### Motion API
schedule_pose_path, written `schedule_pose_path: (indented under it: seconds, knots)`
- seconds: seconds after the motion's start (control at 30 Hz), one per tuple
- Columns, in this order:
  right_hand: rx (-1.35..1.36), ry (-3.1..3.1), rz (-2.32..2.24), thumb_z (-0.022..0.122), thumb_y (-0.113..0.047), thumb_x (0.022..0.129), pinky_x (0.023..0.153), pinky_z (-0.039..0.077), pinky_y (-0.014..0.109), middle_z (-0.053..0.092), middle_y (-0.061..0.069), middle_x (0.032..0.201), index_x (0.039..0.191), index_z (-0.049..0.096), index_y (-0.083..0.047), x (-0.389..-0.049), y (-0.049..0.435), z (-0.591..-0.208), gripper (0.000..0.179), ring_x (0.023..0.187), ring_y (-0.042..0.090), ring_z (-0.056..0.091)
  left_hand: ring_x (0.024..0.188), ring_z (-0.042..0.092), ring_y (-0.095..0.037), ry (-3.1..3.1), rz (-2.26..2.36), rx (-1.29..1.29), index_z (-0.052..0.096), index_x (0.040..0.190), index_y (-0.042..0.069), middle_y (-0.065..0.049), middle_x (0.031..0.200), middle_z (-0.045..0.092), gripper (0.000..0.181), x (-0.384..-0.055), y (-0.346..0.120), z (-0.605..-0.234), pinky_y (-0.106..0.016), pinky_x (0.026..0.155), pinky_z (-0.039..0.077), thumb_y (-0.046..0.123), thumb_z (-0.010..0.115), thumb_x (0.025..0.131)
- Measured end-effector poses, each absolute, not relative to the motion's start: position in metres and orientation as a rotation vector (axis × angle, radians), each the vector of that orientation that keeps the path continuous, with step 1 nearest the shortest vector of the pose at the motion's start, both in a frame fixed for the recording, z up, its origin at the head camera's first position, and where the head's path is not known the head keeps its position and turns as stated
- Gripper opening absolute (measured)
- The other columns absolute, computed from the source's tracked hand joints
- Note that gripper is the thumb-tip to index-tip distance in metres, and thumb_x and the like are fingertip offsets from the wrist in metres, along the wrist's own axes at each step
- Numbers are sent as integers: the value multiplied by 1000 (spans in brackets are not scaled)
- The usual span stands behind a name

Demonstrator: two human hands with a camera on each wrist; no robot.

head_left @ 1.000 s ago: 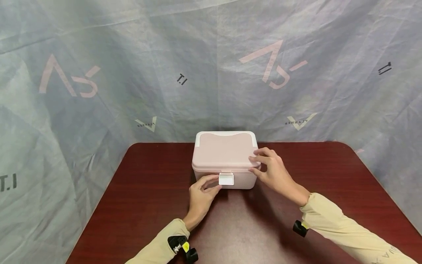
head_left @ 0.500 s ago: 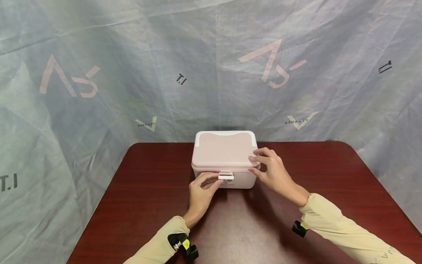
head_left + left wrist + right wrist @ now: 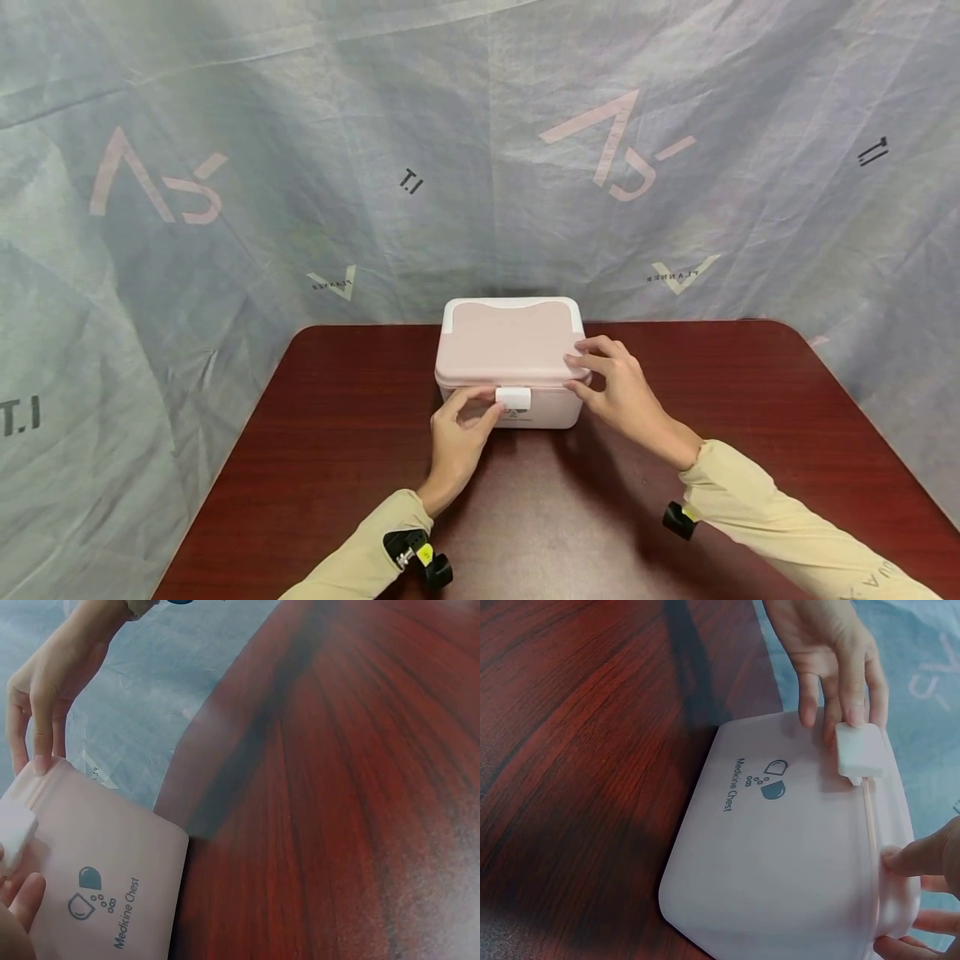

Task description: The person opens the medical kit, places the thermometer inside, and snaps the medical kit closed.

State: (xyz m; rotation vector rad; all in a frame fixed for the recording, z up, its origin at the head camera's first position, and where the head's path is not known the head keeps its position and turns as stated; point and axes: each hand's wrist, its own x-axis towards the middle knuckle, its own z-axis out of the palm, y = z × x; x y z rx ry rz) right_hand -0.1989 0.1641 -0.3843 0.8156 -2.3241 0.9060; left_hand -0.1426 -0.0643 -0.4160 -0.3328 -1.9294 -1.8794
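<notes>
A pale pink medicine chest (image 3: 517, 342) with a white-trimmed back edge stands on the table, its lid down. On its front, the white latch (image 3: 513, 398) is swung outward and up, showing the printed pill logo (image 3: 775, 780) beneath. My left hand (image 3: 456, 442) pinches the latch's left side between thumb and fingers. At the chest's right front corner, my right hand (image 3: 628, 396) holds the lid, thumb on the front rim and fingertips on top. In the left wrist view, the left thumb (image 3: 27, 900) shows close to the latch at the frame's edge.
The chest stands near the far edge of a dark red wooden table (image 3: 337, 417) with rounded back corners. A grey printed cloth (image 3: 450, 125) hangs directly behind it. Black wrist cameras (image 3: 435, 571) are strapped over both pale sleeves.
The latch has swung up from hanging flat against the chest's front, with the left fingers on it rising slightly. The logo under it has come into view. The right hand stays in place.
</notes>
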Motion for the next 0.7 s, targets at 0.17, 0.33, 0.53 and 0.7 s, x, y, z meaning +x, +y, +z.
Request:
schedule_pose_path:
  seconds: [0.17, 0.33, 0.53, 0.7]
  knots:
    - [814, -2319, 901, 85, 1, 63, 74, 44, 46, 62, 17, 105, 99, 74, 1, -199, 164, -385, 37, 92, 36, 55, 80, 64, -42, -1879, -1866, -417, 65, 102, -14, -28, 95, 60, 26, -143, -63, -418, -41, 62, 55, -16, 68, 77]
    - [817, -2311, 899, 85, 1, 63, 73, 44, 46, 62, 17, 105, 98, 74, 1, -199, 163, -385, 37, 91, 36, 55, 80, 64, -41, -1897, -1760, -473, 66, 105, -12, -26, 97, 60, 29, -143, -64, -418, -43, 61, 55, -16, 69, 76]
    - [815, -2304, 905, 85, 2, 64, 73, 44, 47, 62, 17, 105, 98, 74, 1, -199, 164, -386, 36, 92, 37, 55, 80, 65, -38, -1932, -1670, -498, 67, 104, -10, -22, 93, 62, 29, -145, -65, -418, -45, 62, 55, -14, 70, 76]
    - [822, -2299, 912, 84, 2, 64, 74, 44, 46, 61, 18, 105, 99, 74, 1, -200, 163, -387, 36, 92, 38, 55, 76, 64, -37, -1908, -1633, -528, 67, 102, -10, -22, 88, 63, 28, -147, -66, -419, -46, 63, 54, -16, 70, 75]
